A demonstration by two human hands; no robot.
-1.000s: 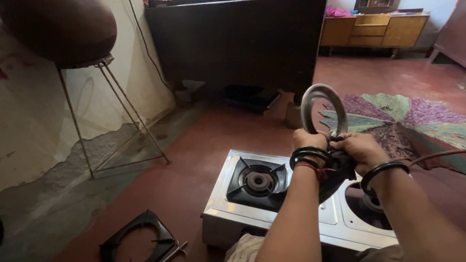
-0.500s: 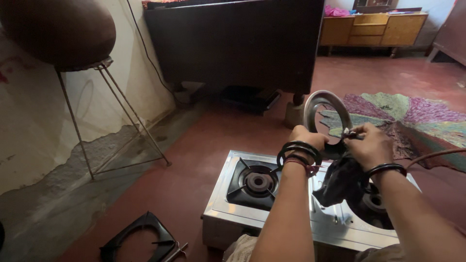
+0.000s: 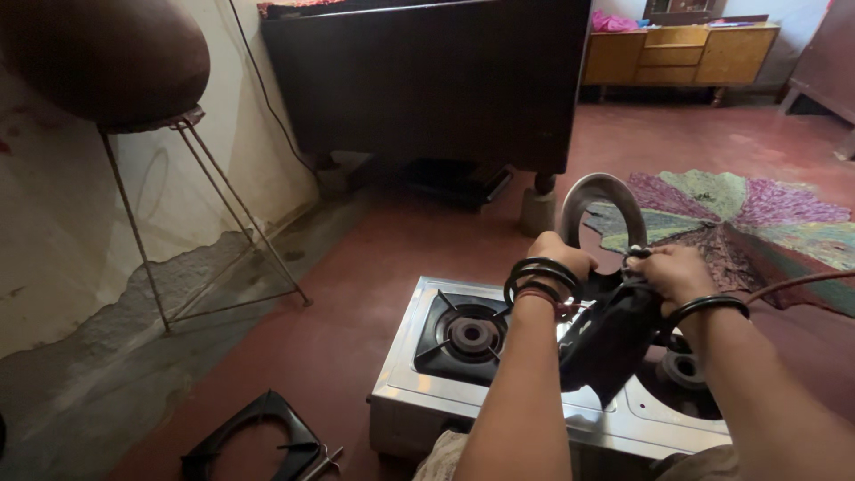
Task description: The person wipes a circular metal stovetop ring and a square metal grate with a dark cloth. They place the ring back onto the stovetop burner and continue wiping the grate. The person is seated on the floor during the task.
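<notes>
Red floor (image 3: 356,267): two hands (image 3: 614,263), one ring (image 3: 602,200), apparently one cloth (image 3: 614,334).

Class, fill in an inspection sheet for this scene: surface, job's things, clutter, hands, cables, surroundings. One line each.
Surface: red floor, steel two-burner stove on it.
Job's things: metal ring held upright; dark cloth hanging below it.
Clutter: loose black pan support on the floor, left of the stove.
Hands: left hand grips the ring; right hand grips the cloth against it.
Cables: cable down the wall; hose by the right wrist.
Surroundings: dark cabinet, round pot on a wire stand, patchwork mat.
</notes>
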